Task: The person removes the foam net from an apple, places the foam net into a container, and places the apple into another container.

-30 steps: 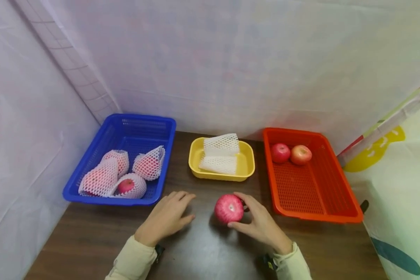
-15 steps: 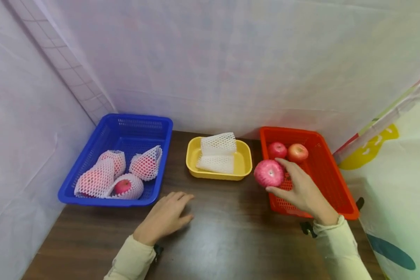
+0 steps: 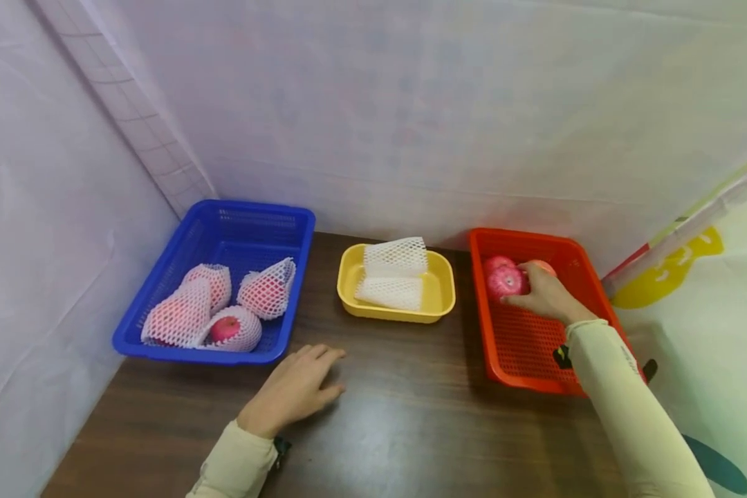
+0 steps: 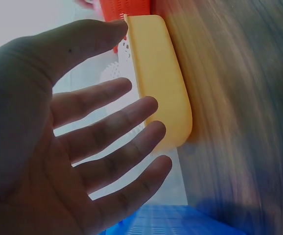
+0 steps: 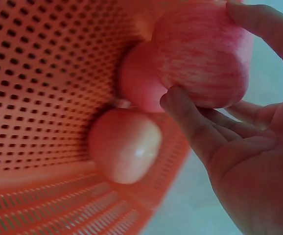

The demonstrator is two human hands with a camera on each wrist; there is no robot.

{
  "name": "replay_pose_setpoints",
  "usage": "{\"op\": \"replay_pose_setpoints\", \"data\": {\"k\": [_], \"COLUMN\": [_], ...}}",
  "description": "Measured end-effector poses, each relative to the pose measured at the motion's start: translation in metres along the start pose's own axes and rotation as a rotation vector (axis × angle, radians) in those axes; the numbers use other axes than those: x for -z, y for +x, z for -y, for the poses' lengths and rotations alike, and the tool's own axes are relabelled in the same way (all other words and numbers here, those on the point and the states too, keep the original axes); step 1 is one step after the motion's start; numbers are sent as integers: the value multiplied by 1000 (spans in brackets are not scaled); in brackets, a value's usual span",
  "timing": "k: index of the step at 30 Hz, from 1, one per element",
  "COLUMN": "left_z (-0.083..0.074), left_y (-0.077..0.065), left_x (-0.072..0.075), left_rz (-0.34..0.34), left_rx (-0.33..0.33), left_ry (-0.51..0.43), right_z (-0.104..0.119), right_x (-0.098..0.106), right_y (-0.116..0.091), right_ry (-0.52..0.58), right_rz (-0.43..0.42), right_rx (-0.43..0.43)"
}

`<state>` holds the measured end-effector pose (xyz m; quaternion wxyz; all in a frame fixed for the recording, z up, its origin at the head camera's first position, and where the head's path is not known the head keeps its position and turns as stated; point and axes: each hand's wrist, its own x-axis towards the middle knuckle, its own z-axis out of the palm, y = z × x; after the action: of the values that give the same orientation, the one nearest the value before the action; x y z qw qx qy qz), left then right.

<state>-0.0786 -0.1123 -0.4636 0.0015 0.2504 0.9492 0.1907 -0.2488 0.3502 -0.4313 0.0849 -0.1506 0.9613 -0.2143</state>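
My right hand (image 3: 544, 296) grips a streaky red apple (image 3: 505, 281) between thumb and fingers, inside the red basket (image 3: 496, 360) at the right. In the right wrist view the held apple (image 5: 202, 54) overlaps a darker red apple (image 5: 140, 78). Beside that one lies a paler, yellowish-red apple (image 5: 124, 146) on the mesh. My left hand (image 3: 295, 387) hovers low over the table between the blue basket and the yellow tray, holding nothing. Its fingers are spread and relaxed in the left wrist view, with the yellow tray (image 4: 163, 83) beyond the fingertips.
A blue basket (image 3: 207, 356) on the left holds several apples in foam nets (image 3: 177, 315). White foam nets (image 3: 395, 275) lie in the yellow tray (image 3: 398, 315) at the back middle. White sheeting (image 3: 373, 124) closes off the back and sides of the brown table (image 3: 386, 415).
My right hand has carried the apple from over the middle of the table, right and away from me, into the red basket beside the two apples there. My left hand has stayed put.
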Motion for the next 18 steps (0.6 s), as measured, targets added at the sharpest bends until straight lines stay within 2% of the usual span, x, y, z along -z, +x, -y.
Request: {"op": "replay_pose_setpoints", "data": {"k": [3, 10, 18], "left_z": [2, 3, 4], "left_y": [-3, -4, -5], "left_x": [-1, -1, -3], "left_rz": [-5, -12, 15], "left_rx": [5, 10, 30], "left_ry": [-3, -33, -53], "right_z": [-4, -17, -17], "right_x": [-6, -19, -22], "right_y": [9, 12, 3], "right_ry": [-4, 24, -26], "right_rz": [34, 65, 43], "right_rx": [-7, 15, 29]}}
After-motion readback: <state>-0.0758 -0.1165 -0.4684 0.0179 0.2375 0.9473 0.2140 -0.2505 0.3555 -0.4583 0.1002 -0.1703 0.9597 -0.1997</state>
